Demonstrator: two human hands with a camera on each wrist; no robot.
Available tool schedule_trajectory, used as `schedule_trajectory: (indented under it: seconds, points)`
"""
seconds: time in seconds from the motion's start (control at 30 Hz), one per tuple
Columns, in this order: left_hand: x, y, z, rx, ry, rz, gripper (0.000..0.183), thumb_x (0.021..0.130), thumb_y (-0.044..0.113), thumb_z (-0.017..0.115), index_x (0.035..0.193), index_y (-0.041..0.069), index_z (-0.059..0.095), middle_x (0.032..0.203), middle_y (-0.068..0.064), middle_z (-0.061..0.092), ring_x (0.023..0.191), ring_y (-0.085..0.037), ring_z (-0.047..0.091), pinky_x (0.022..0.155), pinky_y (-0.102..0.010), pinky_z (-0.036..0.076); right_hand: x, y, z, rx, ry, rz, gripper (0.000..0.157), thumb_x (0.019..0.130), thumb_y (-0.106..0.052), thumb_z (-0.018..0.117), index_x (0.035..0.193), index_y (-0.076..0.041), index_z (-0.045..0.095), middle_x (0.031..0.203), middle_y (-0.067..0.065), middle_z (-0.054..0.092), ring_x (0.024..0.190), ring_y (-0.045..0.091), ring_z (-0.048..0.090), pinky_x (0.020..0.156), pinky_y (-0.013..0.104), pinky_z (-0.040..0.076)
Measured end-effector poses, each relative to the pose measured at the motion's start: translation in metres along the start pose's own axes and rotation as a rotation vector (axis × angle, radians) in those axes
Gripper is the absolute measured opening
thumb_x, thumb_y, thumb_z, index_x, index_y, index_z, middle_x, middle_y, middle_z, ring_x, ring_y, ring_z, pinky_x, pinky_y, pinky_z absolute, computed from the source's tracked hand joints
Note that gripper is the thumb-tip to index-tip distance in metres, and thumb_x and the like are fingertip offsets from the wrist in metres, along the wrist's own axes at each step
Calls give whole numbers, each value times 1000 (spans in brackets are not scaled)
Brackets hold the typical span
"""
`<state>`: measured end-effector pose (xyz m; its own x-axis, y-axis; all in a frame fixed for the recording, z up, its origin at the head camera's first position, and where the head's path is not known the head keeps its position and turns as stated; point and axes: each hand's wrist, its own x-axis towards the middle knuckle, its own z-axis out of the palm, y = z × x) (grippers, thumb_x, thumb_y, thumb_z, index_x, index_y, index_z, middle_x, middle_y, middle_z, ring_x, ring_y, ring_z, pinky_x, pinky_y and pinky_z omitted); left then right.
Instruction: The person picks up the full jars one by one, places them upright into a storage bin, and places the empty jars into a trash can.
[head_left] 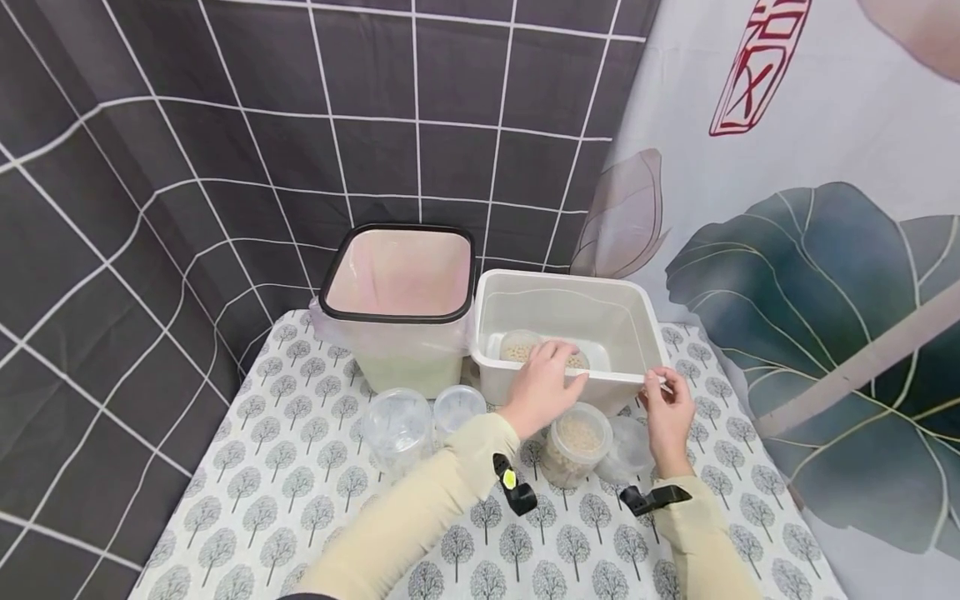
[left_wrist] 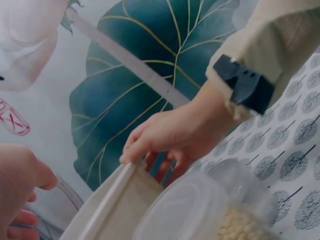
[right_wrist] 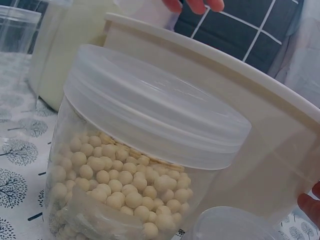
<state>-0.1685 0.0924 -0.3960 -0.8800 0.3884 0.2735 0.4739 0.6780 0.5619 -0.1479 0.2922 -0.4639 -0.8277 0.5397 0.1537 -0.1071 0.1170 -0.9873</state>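
Left hand [head_left: 546,385] loose over the white rectangular plastic bin [head_left: 566,304], right hand [head_left: 670,412] pinching its rim.
Left to right, I see one round clear container of beige balls [head_left: 519,343] in the bin, just left of the left fingers; those look relaxed and grip nothing. A second round container [head_left: 578,361] lies just right of their tips, nearer them than the right hand. The bin's long axis runs crosswise, its right front corner between the right fingers.
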Motion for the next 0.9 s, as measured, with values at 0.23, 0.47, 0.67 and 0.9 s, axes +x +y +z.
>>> schedule_trajectory:
  seconds: [0.23, 0.47, 0.67, 0.9]
  points:
    - [-19, 0, 10, -66, 37, 40, 40, 91, 33, 58, 125, 13, 54, 128, -4, 51, 119, -20, 45, 96, -36, 43, -2, -6, 2, 37, 12, -2, 24, 93, -15, 57, 108, 3, 54, 94, 2, 46, 85, 13, 54, 77, 17, 50]
    - [-36, -3, 23, -82, 46, 54, 47, 88, 38, 60, 127, 12, 53, 127, -2, 52, 115, -17, 47, 95, -32, 42, 0, -1, 1, 27, 18, 3, 26, 93, -16, 57, 109, 4, 53, 95, 2, 47, 86, 13, 54, 78, 19, 51]
    - [-47, -6, 35, -111, -15, 12, 53, 87, 45, 59, 129, 14, 51, 131, 0, 50, 118, -14, 45, 93, -32, 44, 10, 16, -1, 45, 18, 7, 28, 92, -18, 59, 111, 2, 54, 97, 3, 45, 88, 14, 54, 77, 18, 51]
    - [-55, -9, 41, -92, -46, -18, 58, 85, 49, 60, 131, 16, 49, 132, -1, 48, 119, -16, 44, 89, -36, 48, 10, 23, 0, 58, 38, -36, 28, 90, -25, 61, 108, -3, 58, 96, 3, 46, 86, 12, 55, 77, 22, 52]
